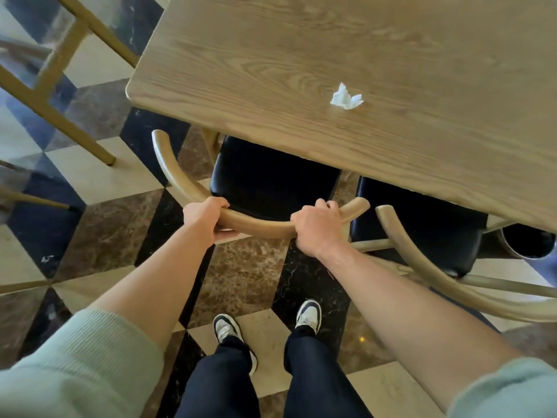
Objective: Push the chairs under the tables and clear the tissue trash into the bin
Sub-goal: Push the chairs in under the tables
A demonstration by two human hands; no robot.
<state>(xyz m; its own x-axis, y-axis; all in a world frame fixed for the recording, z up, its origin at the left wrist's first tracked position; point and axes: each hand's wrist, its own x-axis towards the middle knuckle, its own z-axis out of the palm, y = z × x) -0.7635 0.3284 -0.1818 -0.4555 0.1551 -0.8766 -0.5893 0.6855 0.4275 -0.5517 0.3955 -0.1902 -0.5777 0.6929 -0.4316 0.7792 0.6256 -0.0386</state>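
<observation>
Both hands, left hand (206,217) and right hand (319,227), grip the curved backrest (256,226) of the chair (271,179), its seat partly under the bench (271,55). Crumpled tissue (346,98) lies on the bench near its front edge.

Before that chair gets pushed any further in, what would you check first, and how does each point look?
1. Left hand holds the backrest: ok.
2. Right hand holds the backrest: ok.
3. Seat already partly under the table: ok.
4. Gap to the second chair on the right: narrow, cannot tell if it clears.
5. Chair legs free underneath: cannot tell, hidden.
6. Tissue off the table: not ok, it lies there.
</observation>
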